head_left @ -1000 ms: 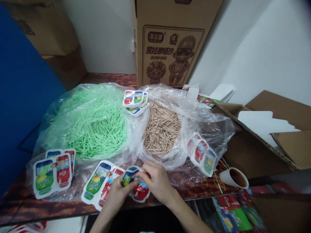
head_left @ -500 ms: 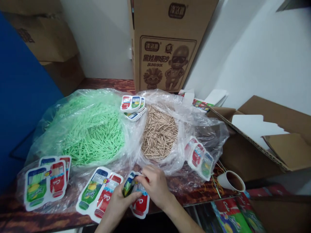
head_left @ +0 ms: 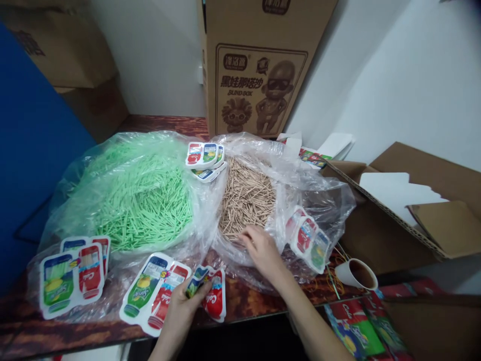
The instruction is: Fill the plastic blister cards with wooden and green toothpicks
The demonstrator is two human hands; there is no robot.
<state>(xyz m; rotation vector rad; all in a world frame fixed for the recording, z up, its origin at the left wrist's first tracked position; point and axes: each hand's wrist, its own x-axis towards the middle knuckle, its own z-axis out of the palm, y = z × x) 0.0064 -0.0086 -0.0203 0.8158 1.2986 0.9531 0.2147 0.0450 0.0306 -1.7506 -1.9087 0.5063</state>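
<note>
My left hand (head_left: 184, 308) grips a small bottle-shaped blister pack (head_left: 212, 296) with a red Cola half and a green half, held at the near table edge. My right hand (head_left: 261, 248) reaches into the clear bag of tan wooden sticks (head_left: 246, 198), fingers curled down on the near part of the pile; what they pinch is hidden. Left of that lies a bigger clear bag of green sticks (head_left: 141, 200). A flat printed pack (head_left: 156, 293) lies just left of my left hand.
More packs lie at the left (head_left: 71, 276), on top between the bags (head_left: 205, 158) and on the right bag's side (head_left: 310, 240). A paper cup (head_left: 355, 273) lies tipped at the right. A printed cardboard box (head_left: 259, 65) stands behind; an open carton (head_left: 409, 200) sits right.
My right hand left the pack and moved up and right into the tan sticks. The left hand keeps the pack, now held alone.
</note>
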